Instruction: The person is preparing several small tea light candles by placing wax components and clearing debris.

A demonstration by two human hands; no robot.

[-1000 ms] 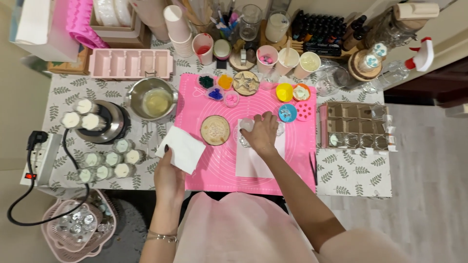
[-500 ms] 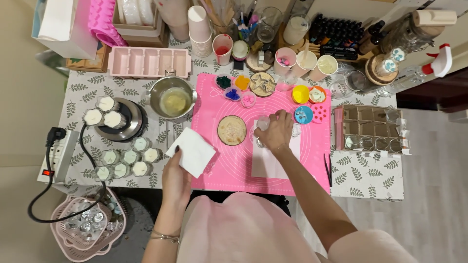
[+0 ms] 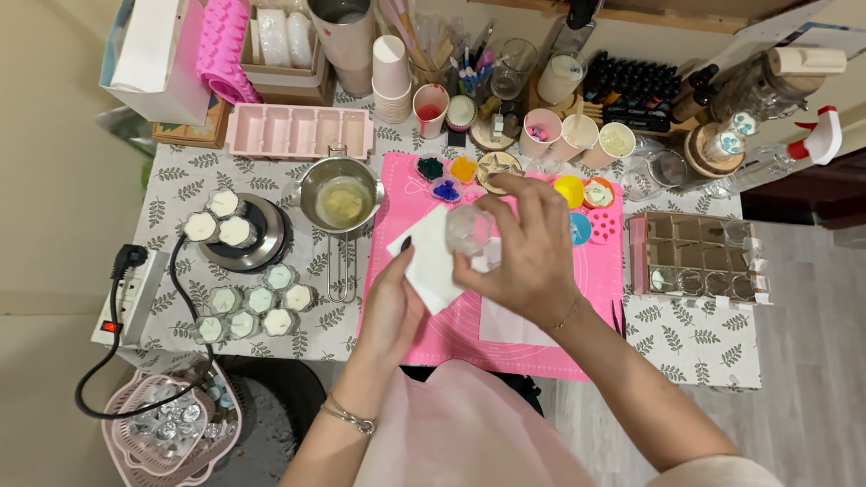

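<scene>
Above a pink silicone mat [image 3: 559, 338] on a leaf-patterned tablecloth [image 3: 695, 347]: right hand [image 3: 528, 248] raised, fingers curled and pinching a small clear cup [image 3: 469, 230] by its rim and side; cup's contents impossible to make out. Left hand [image 3: 392, 302] just beside it, thumb and fingers closed on a white tissue [image 3: 433, 261], part of the sheet hidden behind the cup and right hand.

Left of the mat, a steel pouring pot [image 3: 340, 197] holding pale yellowish liquid, handle pointing toward the table's near edge. Farther left, three small white-filled cups on a round dark scale [image 3: 248, 239], and below them a cluster of small filled glass cups [image 3: 248, 307]. Behind the pot, an empty pink mould tray [image 3: 298, 133] with six long cells. At the mat's far edge, small dishes of green, blue and orange pieces [image 3: 446, 176], a yellow cup [image 3: 569, 190] and a red silicone mould [image 3: 603, 225], partly masked by the right hand. To the right, a mirrored compartment tray [image 3: 695, 257], contents hard to read through reflections.

Along the back, paper cups [image 3: 391, 79], one cup with red liquid [image 3: 430, 108], a rack of dark bottles [image 3: 636, 86]. At lower left, a pink basket [image 3: 162, 433] of small glass jars, cut off by the frame edge.
</scene>
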